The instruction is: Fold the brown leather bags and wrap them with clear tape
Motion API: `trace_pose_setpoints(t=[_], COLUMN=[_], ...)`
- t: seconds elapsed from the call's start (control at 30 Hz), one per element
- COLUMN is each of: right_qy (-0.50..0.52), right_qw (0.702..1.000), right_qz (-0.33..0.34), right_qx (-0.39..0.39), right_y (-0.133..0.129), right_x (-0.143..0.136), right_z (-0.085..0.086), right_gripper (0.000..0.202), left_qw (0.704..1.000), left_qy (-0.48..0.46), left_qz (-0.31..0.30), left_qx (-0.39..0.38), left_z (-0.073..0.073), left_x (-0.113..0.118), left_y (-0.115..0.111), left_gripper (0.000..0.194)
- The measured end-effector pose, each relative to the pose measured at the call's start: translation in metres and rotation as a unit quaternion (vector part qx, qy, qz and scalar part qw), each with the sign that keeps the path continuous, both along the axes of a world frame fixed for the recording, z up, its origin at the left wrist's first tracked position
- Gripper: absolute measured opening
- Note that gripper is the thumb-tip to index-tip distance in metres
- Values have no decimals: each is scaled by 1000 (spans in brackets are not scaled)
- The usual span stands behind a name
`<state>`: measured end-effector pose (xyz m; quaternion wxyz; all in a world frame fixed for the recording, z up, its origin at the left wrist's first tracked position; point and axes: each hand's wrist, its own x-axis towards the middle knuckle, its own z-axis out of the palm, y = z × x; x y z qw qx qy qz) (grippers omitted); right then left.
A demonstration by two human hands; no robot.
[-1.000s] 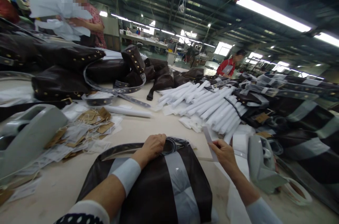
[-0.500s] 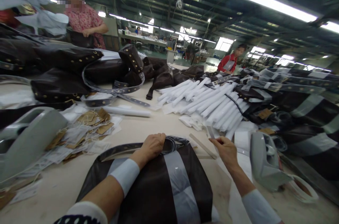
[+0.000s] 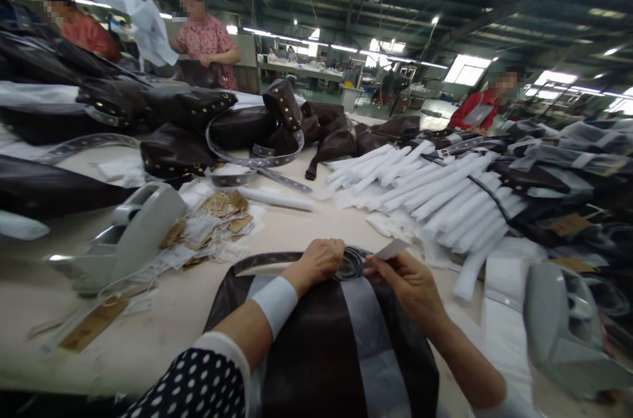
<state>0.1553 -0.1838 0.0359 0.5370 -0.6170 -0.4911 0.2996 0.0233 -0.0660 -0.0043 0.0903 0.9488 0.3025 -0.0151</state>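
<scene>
A dark brown leather bag (image 3: 311,345) lies in front of me, with a pale translucent strip (image 3: 370,332) running down its front. At its top edge sits a coiled strap (image 3: 350,264). My left hand (image 3: 320,261) is closed on the left side of that coil, its fingertips partly hidden. On the coil's right, my right hand (image 3: 408,279) pinches a short piece of greyish tape (image 3: 393,248) between thumb and fingers. The tape's free end points up and away from the bag. A pale band (image 3: 275,304) wraps my left forearm.
Grey tape dispensers stand left (image 3: 148,227) and right (image 3: 558,332). Paper tags (image 3: 222,223) lie scattered at left, a loose brown tag (image 3: 93,324) nearer. White paper rolls (image 3: 440,200) are heaped ahead. Dark bags (image 3: 173,148) pile behind; co-workers (image 3: 210,42) stand beyond.
My right hand has moved left with the tape, from beside the paper rolls to the coiled strap. My left hand stays at the coil. The view has swung left.
</scene>
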Motion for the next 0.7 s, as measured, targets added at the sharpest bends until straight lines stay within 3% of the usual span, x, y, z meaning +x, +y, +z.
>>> trace_pose_setpoints(t=[0.27, 0.37, 0.5, 0.6, 0.7], right_qy=[40, -117, -367, -431, -458], right_qw=[997, 989, 921, 891, 875], right_qz=[68, 83, 125, 144, 148], right_qx=[-18, 26, 35, 14, 55], right_y=[17, 18, 20, 21, 18], right_x=[-6, -2, 8, 11, 6], right_z=[-10, -17, -23, -21, -14], right_gripper=[36, 26, 18, 17, 25], left_qw=[1000, 999, 999, 999, 998], left_qy=[-18, -21, -28, -32, -37], left_qz=[-15, -11, -8, -10, -12], left_qx=[17, 25, 36, 39, 42], left_z=[5, 6, 4, 1, 0], left_x=[-3, -5, -7, -7, -7], left_y=[1, 3, 5, 5, 5], left_gripper=[22, 21, 20, 19, 19])
